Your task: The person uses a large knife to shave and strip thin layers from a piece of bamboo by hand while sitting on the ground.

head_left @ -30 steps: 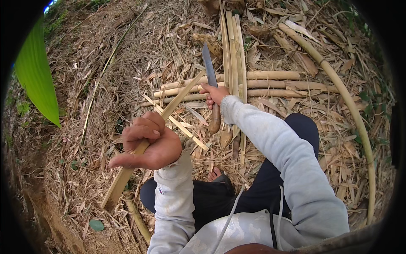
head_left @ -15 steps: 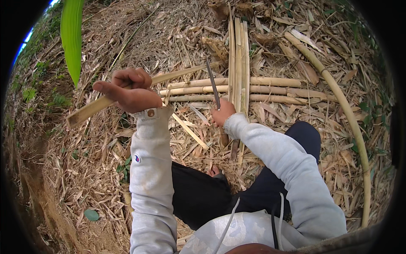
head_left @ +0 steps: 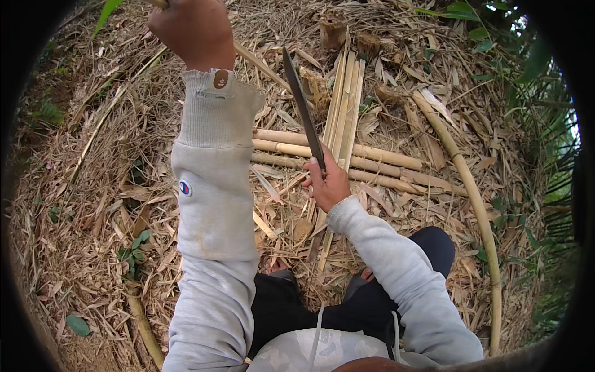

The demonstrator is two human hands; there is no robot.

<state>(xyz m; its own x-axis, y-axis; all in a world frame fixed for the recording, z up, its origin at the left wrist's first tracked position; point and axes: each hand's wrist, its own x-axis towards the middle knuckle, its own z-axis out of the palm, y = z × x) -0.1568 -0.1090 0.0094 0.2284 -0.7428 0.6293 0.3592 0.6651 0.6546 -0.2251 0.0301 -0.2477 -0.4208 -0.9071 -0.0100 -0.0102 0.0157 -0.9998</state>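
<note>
Bamboo strip [head_left: 258, 62] in the left hand [head_left: 193, 34], poking out on both sides of the fist; its far end slants down toward the knife [head_left: 302, 105], and whether the two touch I cannot tell. The left fingers look clenched around the strip, though the upper edge of the view cuts them off and the back of the hand hides most of them. The right hand [head_left: 330, 186] grasps the knife, thumb lying alongside it, the handle mostly hidden in the palm; the dark blade points up and leftward, away from the fingers. Beneath and beyond the right fingers runs a bundle of strips [head_left: 344, 102], lying across several poles [head_left: 384, 166] that stretch to both sides of that hand. Well to the right of those fingers a long curved pole [head_left: 463, 168] lies on dry leaves [head_left: 396, 248]. Past the fingertips, near the bundle's far end, stands a stump [head_left: 333, 32].
</note>
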